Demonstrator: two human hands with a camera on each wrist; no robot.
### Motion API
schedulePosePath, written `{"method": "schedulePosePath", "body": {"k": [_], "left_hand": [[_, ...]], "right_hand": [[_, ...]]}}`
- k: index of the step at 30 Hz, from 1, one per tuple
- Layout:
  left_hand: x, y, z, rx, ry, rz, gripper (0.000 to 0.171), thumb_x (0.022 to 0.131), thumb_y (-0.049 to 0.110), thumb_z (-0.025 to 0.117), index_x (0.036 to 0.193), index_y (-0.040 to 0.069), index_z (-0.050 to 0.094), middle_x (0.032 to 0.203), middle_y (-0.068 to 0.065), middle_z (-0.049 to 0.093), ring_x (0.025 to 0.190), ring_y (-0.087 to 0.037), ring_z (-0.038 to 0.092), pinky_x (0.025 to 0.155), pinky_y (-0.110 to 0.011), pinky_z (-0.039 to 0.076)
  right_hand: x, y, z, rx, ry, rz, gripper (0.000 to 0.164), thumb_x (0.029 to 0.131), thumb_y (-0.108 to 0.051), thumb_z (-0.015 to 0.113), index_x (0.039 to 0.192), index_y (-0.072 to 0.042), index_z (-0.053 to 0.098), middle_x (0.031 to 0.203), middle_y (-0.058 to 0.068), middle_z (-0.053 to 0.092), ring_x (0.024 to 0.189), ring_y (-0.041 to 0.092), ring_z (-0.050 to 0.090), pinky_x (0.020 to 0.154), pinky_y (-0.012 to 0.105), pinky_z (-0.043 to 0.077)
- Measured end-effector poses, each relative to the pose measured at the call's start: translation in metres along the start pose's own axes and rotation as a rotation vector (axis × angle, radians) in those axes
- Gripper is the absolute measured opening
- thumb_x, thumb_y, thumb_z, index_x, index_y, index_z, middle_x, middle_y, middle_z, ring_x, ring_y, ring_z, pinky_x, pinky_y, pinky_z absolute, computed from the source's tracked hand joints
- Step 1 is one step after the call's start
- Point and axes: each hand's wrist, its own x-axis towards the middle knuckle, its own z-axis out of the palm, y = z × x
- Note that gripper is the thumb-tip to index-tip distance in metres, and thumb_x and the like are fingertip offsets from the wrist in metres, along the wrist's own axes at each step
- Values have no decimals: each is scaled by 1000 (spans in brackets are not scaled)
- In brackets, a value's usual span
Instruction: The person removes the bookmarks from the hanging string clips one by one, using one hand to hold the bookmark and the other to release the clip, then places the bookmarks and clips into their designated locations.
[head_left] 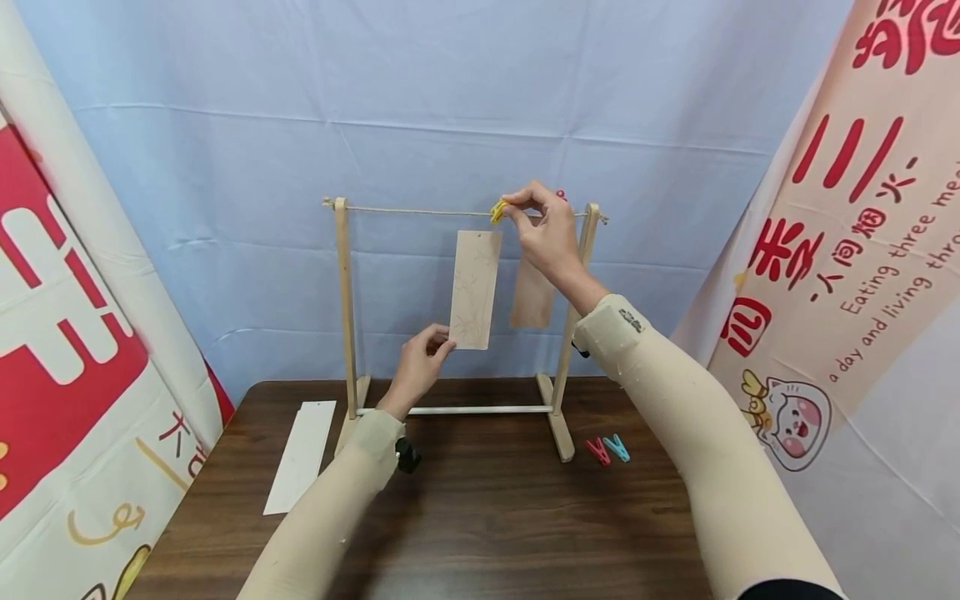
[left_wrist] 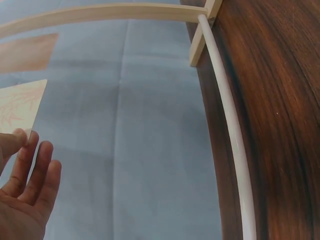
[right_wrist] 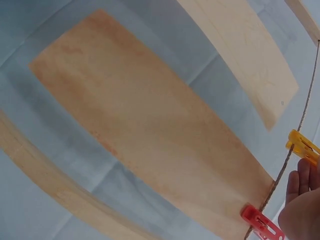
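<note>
My left hand [head_left: 420, 362] pinches the lower left corner of a pale paper card [head_left: 475, 292] with a faint leaf drawing and a small hole near its top. The card's top edge is a little below the cord [head_left: 420, 211]. At the cord, my right hand [head_left: 547, 233] pinches a yellow clothespin [head_left: 498, 211]; in the right wrist view the clothespin [right_wrist: 302, 145] touches the cord, apart from the pale card. Beside it hangs a brownish card [right_wrist: 150, 120], held on the cord by a red clothespin [right_wrist: 261, 222]. The left wrist view shows thumb and fingertips on the card's corner.
The cord runs between two posts of a wooden stand [head_left: 347, 308] with a white bottom bar [head_left: 480, 410]. White cards [head_left: 300, 458] lie left on the brown table [head_left: 480, 517]. Red [head_left: 597, 451] and blue clothespins [head_left: 617, 448] lie right. A blue cloth [head_left: 450, 100] hangs behind.
</note>
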Motion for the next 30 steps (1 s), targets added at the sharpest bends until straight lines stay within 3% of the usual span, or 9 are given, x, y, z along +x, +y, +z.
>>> {"method": "schedulePosePath", "body": {"k": [11, 22, 30], "left_hand": [[-5, -5, -2, 2, 2, -8, 18, 106, 18, 72, 122, 9, 74, 102, -12, 78, 91, -27, 73, 84, -47, 59], [-10, -12, -7, -19, -5, -12, 18, 106, 17, 71, 122, 9, 74, 104, -13, 78, 96, -35, 74, 83, -49, 58], [-15, -16, -10, -5, -1, -29, 17, 107, 19, 71, 121, 10, 74, 103, -12, 77, 92, -27, 72, 83, -48, 58]], "right_hand": [[-3, -2, -1, 18, 12, -14, 9, 101, 0, 73, 109, 4, 75, 113, 17, 74, 105, 19, 71, 91, 38, 63], [-12, -18, -2, -7, 28, -59, 17, 99, 9, 70, 116, 13, 69, 120, 26, 69, 112, 38, 68, 98, 31, 57], [-23, -39, -5, 12, 36, -167, 25, 97, 16, 68, 121, 21, 64, 116, 39, 65, 108, 51, 65, 103, 57, 54]]}}
